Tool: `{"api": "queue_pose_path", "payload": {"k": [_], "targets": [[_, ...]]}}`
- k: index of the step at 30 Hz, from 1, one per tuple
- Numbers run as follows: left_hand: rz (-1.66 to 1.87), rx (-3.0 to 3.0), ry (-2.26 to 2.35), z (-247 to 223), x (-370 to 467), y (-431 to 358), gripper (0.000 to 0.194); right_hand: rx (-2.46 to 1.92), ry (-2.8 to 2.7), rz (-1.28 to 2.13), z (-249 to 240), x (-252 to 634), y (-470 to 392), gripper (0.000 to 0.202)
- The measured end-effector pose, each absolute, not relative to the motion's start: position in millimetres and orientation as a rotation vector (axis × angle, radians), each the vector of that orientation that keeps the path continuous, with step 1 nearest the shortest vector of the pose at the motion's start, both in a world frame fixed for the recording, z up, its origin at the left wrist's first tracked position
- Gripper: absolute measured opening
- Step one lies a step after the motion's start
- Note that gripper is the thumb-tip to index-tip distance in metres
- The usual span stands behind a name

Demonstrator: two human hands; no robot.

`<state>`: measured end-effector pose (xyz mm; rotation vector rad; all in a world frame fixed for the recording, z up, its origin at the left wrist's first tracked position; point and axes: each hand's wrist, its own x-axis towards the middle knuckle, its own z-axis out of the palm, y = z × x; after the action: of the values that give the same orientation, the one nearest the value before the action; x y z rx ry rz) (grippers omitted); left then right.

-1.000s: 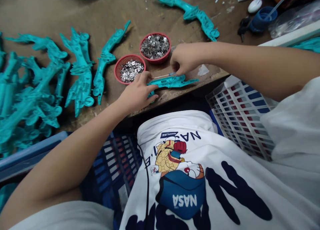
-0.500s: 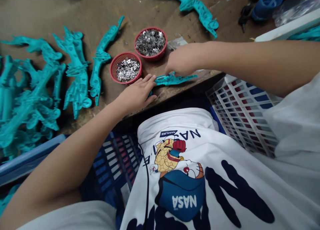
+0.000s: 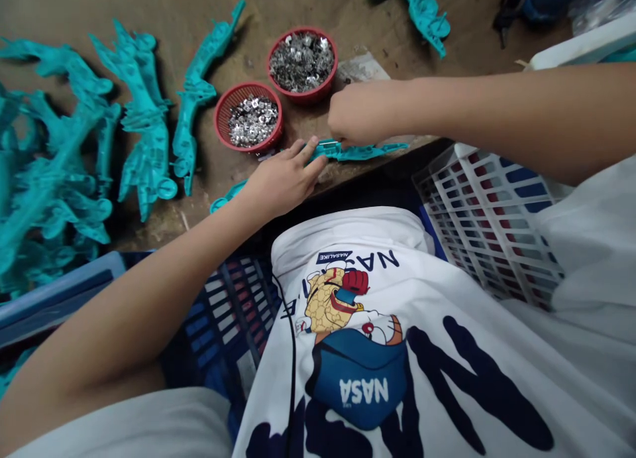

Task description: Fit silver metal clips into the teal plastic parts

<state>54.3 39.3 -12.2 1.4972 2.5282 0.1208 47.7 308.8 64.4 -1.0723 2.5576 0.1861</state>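
A long teal plastic part (image 3: 360, 153) lies along the near edge of the table, partly covered by my hands. My left hand (image 3: 283, 183) grips it from the left, with fingers and thumb on its sides. Over its middle, my right hand (image 3: 360, 115) is closed with the fingers curled down; what they pinch is hidden. A thin shiny strip shows on the part beside the right fingertips. Just beyond my left hand stands a red basket (image 3: 219, 123) of small metal clips, and behind it another red basket (image 3: 305, 99) of similar metal pieces.
Teal parts form a heap (image 3: 54, 179) at the left, with a single teal part (image 3: 193, 100) beside the baskets. Another teal part (image 3: 424, 14) and some keys (image 3: 505, 17) lie at the back right. A white crate (image 3: 489, 219) and a blue crate (image 3: 223, 305) stand below the table edge.
The view has shifted slightly. My left hand and the teal part sit a little further right, and more of the part's left end shows under my left wrist. My right hand stays closed over it.
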Motion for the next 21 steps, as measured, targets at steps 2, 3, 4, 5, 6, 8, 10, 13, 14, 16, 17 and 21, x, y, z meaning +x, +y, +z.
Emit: {"api": "queue_pose_path", "payload": {"k": [2, 3, 4, 5, 6, 8, 10, 13, 14, 16, 17, 21], "targets": [[0.105, 1.516, 2.531, -10.1, 54.5, 39.4, 0.057, -0.962, 2.583, 0.289, 66.8, 49.6, 307.1, 0.040], [0.102, 1.525, 2.530, -8.7, 54.0, 39.5, 0.055, -0.930, 2.586, 0.326, 68.3, 51.1, 305.7, 0.040], [0.104, 1.536, 2.528, -7.3, 53.1, 39.6, 0.054, -0.919, 2.582, 0.342, 69.7, 52.6, 304.3, 0.041], [0.109, 1.550, 2.527, -6.0, 52.0, 39.7, 0.053, -0.915, 2.574, 0.349, 71.1, 54.1, 303.1, 0.042], [0.119, 1.566, 2.530, -4.9, 50.8, 39.6, 0.052, -0.919, 2.564, 0.348, 72.3, 55.3, 302.2, 0.042], [0.145, 1.593, 2.540, -3.1, 49.3, 39.2, 0.051, -0.924, 2.549, 0.341, 74.1, 57.1, 301.6, 0.041], [0.150, 1.610, 2.547, -2.0, 49.6, 38.9, 0.049, -0.909, 2.558, 0.333, 74.9, 58.0, 302.4, 0.041], [0.069, 1.622, 2.551, -3.3, 52.1, 38.4, 0.048, -0.888, 2.584, 0.310, 74.8, 58.3, 304.9, 0.038], [0.046, 1.616, 2.556, -5.0, 52.6, 38.1, 0.047, -0.889, 2.587, 0.297, 74.7, 58.3, 305.7, 0.038], [0.053, 1.599, 2.559, -10.8, 52.5, 36.8, 0.047, -0.887, 2.593, 0.280, 74.6, 58.4, 307.1, 0.039], [0.086, 1.592, 2.558, -14.6, 51.8, 35.9, 0.048, -0.882, 2.594, 0.274, 74.5, 58.6, 307.7, 0.039], [0.219, 1.574, 2.575, -31.0, 48.2, 31.0, 0.051, -0.865, 2.591, 0.252, 72.1, 61.3, 309.1, 0.036]]}}
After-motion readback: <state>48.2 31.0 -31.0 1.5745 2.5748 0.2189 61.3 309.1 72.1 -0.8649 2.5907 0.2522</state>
